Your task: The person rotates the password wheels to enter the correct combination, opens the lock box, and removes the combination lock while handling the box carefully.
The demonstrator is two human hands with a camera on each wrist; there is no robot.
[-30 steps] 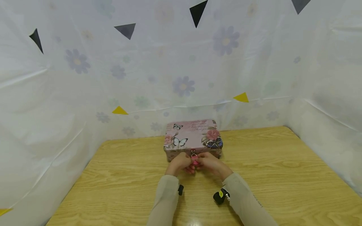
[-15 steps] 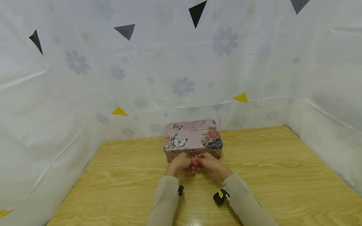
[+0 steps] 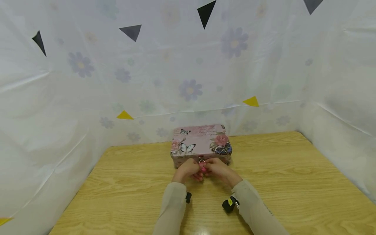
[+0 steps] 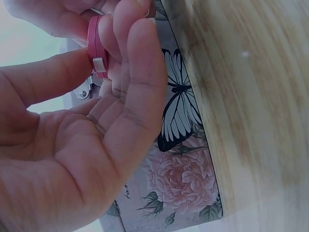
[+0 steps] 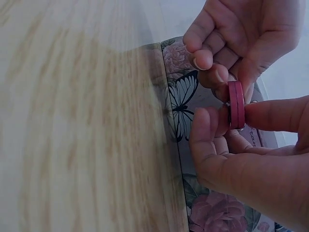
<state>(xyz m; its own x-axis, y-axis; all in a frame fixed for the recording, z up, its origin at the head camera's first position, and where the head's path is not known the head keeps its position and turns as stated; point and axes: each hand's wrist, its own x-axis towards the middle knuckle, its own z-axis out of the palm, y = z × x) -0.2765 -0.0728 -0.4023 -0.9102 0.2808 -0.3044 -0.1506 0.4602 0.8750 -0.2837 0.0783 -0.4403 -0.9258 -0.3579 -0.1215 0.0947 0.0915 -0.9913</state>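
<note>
A pink padlock (image 3: 203, 167) hangs by its metal shackle at the clasp (image 3: 201, 158) on the front of a pink tin box (image 3: 202, 140) printed with butterflies and roses. The lid is down. My left hand (image 3: 187, 168) pinches the padlock from the left, and in the left wrist view the thumb presses one face with the fingers behind the other. From the opposite side my right hand (image 3: 219, 169) pinches it between thumb and fingers. Seen from the right wrist, the padlock body (image 5: 236, 104) shows edge-on between both hands. The fingers hide part of the box front.
The box stands near the back edge of a wood-grain table (image 3: 126, 182). Behind it hangs a white flowered sheet (image 3: 158, 71) with black and yellow triangles. Small black devices (image 3: 229, 205) are strapped at both wrists, under light sleeves.
</note>
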